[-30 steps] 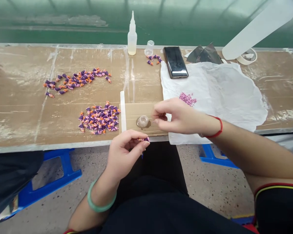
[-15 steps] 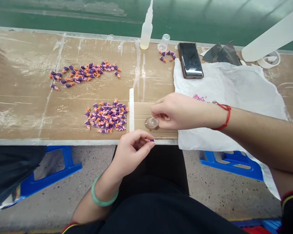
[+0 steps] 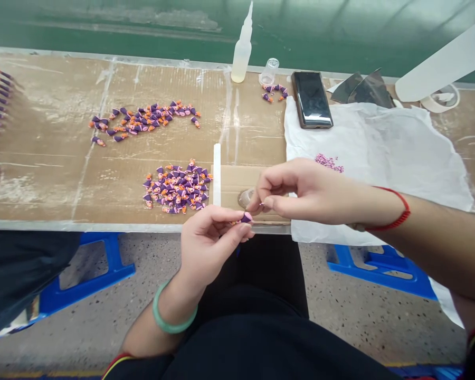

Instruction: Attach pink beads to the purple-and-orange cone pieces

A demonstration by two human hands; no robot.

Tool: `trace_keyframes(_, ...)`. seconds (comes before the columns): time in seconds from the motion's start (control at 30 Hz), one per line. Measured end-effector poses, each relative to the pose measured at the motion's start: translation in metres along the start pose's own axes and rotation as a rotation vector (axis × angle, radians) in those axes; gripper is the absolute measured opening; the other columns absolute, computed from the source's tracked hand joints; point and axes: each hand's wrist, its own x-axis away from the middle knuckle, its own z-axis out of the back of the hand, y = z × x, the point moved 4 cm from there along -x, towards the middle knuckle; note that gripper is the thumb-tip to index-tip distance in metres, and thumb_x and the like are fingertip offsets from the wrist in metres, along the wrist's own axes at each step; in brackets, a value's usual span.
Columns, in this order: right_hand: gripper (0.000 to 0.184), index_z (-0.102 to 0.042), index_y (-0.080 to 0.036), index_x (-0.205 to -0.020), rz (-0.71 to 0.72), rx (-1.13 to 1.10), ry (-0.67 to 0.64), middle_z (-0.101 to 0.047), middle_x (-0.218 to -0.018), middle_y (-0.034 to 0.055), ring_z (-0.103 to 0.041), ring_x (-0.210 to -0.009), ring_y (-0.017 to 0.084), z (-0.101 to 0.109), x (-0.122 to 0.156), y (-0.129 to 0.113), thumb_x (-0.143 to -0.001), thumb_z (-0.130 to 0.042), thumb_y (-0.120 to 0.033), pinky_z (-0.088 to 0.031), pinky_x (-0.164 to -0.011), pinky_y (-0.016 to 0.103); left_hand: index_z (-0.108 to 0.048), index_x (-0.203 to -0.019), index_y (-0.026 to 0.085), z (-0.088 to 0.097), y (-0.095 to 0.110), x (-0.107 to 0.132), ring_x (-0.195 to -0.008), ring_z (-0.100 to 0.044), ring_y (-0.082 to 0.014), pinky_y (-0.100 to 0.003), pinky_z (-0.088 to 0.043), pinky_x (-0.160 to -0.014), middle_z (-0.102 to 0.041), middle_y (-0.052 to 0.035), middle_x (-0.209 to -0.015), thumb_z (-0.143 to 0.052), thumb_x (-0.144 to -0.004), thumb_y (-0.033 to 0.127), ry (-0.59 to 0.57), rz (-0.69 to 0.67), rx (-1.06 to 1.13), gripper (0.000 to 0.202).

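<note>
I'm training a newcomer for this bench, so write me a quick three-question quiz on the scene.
1. True or false: the left hand pinches a small purple-and-pink piece between thumb and fingers.

2. Where do the tiny pink bits lie?
A: on the smartphone
B: on the white sheet
C: beside the squeeze bottle

3. Fill in: the red bracelet is on the person's ____ wrist.

Key: 1. true; 2. B; 3. right

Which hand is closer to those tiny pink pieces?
Right: the right hand is below and left of the pink pieces in view; the left hand is farther down and left.
</note>
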Motion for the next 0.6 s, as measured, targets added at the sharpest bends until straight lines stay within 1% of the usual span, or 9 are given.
trace_keyframes(0.07,0.011,-0.057,-0.021,-0.075,-0.053,-0.166,-0.012,-0.07,-0.075,0.0004,-0.062,-0.066,0.012,-0.007,0.008,-0.002,-0.085,-0.056,-0.019,-0.048,-0.057,0.023,-0.073,-0.079,0.018,-0.003,0.004,0.001,-0.056,-0.073,-0.0136,-0.019,-0.063,-0.053,-0.077,-0.003,-0.075,-0.087,-0.076,0.028,0.002,-0.022,0.014,0.018)
trace_keyframes(0.17,0.011,-0.056,-0.02,-0.074,-0.054,-0.24,-0.005,-0.068,-0.071,-0.0007,-0.059,-0.062,0.011,-0.014,0.016,-0.007,-0.085,-0.058,-0.017,-0.046,-0.052,0.021,-0.072,-0.079,0.017,-0.008,0.008,0.004,-0.06,-0.075,-0.0148,-0.019,-0.065,-0.055,-0.077,-0.0025,-0.075,-0.088,-0.076,0.031,-0.008,-0.027,0.003,0.021)
trace_keyframes(0.37,0.011,-0.056,-0.02,-0.072,-0.02,-0.2,0.038,-0.06,-0.061,-0.0047,-0.05,-0.051,0.008,-0.014,0.026,-0.018,-0.082,-0.056,-0.015,-0.038,-0.046,0.019,-0.074,-0.081,0.019,-0.014,0.012,0.01,-0.064,-0.075,-0.0138,-0.018,-0.065,-0.057,-0.077,-0.0013,-0.078,-0.085,-0.078,0.024,-0.058,-0.062,0.047,0.013)
trace_keyframes(0.47,0.01,-0.058,-0.02,-0.073,-0.008,-0.18,0.065,-0.063,-0.063,-0.0042,-0.052,-0.053,0.008,-0.014,0.03,-0.021,-0.08,-0.055,-0.013,-0.04,-0.047,0.02,-0.075,-0.083,0.02,-0.017,0.014,0.013,-0.064,-0.075,-0.0131,-0.018,-0.065,-0.057,-0.077,-0.0007,-0.078,-0.084,-0.08,0.022,-0.07,-0.096,0.043,0.01)
trace_keyframes(0.6,0.01,-0.061,-0.021,-0.074,0.02,-0.136,0.091,-0.069,-0.069,-0.0027,-0.059,-0.058,0.01,-0.014,0.034,-0.022,-0.08,-0.057,-0.013,-0.046,-0.052,0.021,-0.074,-0.083,0.02,-0.018,0.016,0.015,-0.066,-0.075,-0.0142,-0.019,-0.065,-0.057,-0.077,-0.0015,-0.079,-0.083,-0.081,0.022,-0.068,-0.134,-0.044,0.009)
